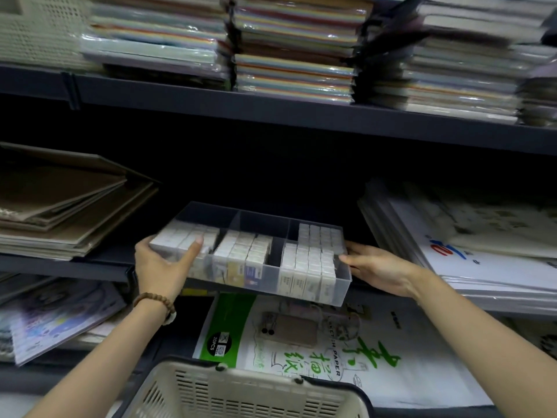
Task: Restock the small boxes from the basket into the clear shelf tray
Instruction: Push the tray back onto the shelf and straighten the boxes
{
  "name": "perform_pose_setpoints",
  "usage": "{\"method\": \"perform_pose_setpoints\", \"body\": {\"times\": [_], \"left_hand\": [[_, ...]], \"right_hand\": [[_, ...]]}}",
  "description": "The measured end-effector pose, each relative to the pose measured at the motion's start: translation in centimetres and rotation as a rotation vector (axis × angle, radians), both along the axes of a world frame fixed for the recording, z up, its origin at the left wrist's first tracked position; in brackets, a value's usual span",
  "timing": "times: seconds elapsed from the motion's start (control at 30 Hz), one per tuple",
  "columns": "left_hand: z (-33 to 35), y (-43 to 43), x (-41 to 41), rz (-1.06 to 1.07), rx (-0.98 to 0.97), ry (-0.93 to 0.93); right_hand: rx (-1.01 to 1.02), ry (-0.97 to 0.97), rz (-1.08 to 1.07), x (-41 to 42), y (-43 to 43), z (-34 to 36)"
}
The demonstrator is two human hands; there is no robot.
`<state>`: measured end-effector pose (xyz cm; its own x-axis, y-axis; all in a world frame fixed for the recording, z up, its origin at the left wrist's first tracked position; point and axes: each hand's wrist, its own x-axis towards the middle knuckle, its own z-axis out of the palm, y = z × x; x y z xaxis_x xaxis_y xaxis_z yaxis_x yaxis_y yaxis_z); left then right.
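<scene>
The person is holding a clear plastic tray [343, 292] with three compartments at both ends, and the tray is sitting on the middle level of a dark grey metal shelf [271, 116], with its front part sticking out past the shelf edge. The left hand [159, 267] is gripping the front left corner: the thumb is lying over the rim onto the boxes and the other fingers are wrapping around the corner. The right hand [379, 270] is holding the right end wall, with one digit lying at the rim; the other fingers are partly hidden behind the tray, so I cannot tell exactly how they are curling. The small white boxes [310, 251] are standing in tight rows inside the tray: they are filling the front of the left and middle compartments and nearly all of the right one. A cream plastic basket [241, 393] with slotted walls is showing at the bottom edge, below the tray and well apart from it; its inside is out of view. A brown wooden bead bracelet [153, 303] is sitting on the left wrist. Brown card sheets [60, 200] are lying to the left of the tray, and a green and white sketch paper pack [301, 342] is lying on the level under it.
</scene>
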<state>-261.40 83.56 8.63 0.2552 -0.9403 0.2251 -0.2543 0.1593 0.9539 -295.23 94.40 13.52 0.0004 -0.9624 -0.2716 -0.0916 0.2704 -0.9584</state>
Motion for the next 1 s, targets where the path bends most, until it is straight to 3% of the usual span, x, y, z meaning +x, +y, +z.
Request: {"method": "perform_pose_setpoints", "body": {"times": [0.1, 0.2, 0.3, 0.43, 0.63, 0.77, 0.87, 1.0], "left_hand": [[0.1, 1.7, 0.3, 0.048, 0.047, -0.142], [0.0, 3.8, 0.7, 0.082, 0.044, -0.173], [-0.4, 5.4, 0.7, 0.108, 0.013, -0.188], [-0.4, 6.1, 0.3, 0.143, 0.010, -0.208], [-0.6, 6.1, 1.2, 0.050, -0.029, -0.244], [-0.9, 6.1, 1.9, -0.046, -0.056, -0.257], [-1.1, 6.0, 1.9, -0.128, -0.057, -0.139], [-1.2, 6.0, 1.6, -0.081, -0.058, -0.160]], "right_hand": [[-0.026, -0.055, -0.048, 0.0, 0.5, -0.6], [-0.024, -0.077, -0.095, 0.3, 1.1, -0.3], [-0.040, 0.232, -0.112, 1.2, 1.7, 1.0], [-0.207, 0.707, -0.307, 2.5, 1.4, 3.2], [0.260, 0.855, -0.111, 5.2, -0.4, 6.8], [0.472, 0.753, -0.044, 6.6, -2.0, 7.5], [0.592, 0.689, -0.034, 7.3, -2.4, 7.0], [0.623, 0.595, -0.103, 7.3, -2.5, 5.9]]}}
